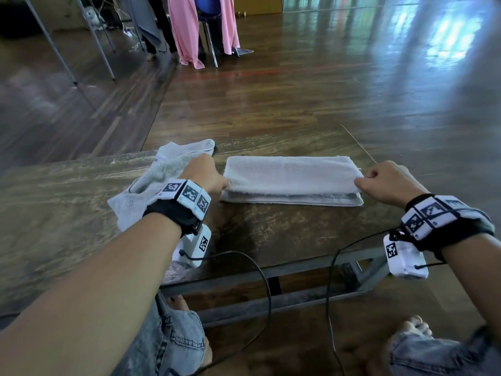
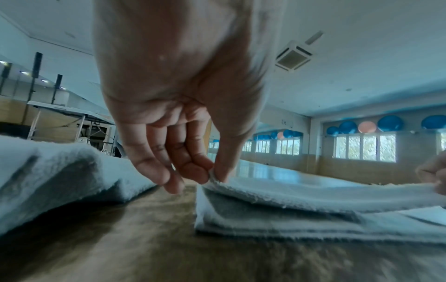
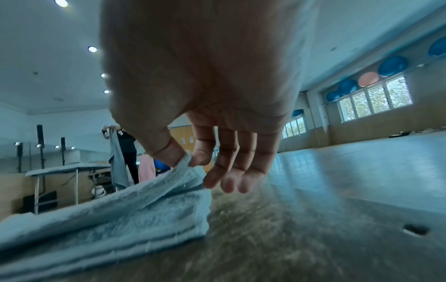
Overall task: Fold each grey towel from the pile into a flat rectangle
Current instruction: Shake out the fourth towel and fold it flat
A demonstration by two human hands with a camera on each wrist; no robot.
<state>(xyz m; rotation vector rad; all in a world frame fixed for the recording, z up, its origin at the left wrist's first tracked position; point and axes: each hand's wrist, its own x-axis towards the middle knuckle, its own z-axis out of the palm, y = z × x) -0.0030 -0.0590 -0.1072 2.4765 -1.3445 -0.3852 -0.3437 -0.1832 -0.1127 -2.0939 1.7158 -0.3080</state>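
A: Step? Where's the towel (image 1: pixel 291 175)?
B: Mid-table (image 1: pixel 67 213), beside the pile (image 1: pixel 151 183). Already a narrow strip; top layer being laid over.
A: Hands?
B: Left hand (image 1: pixel 204 173) pinches the towel's pile-side corner, right hand (image 1: pixel 385 183) pinches the far corner.
A: Next?
B: Likely lower both corners level onto the towel's near edge, then let go.
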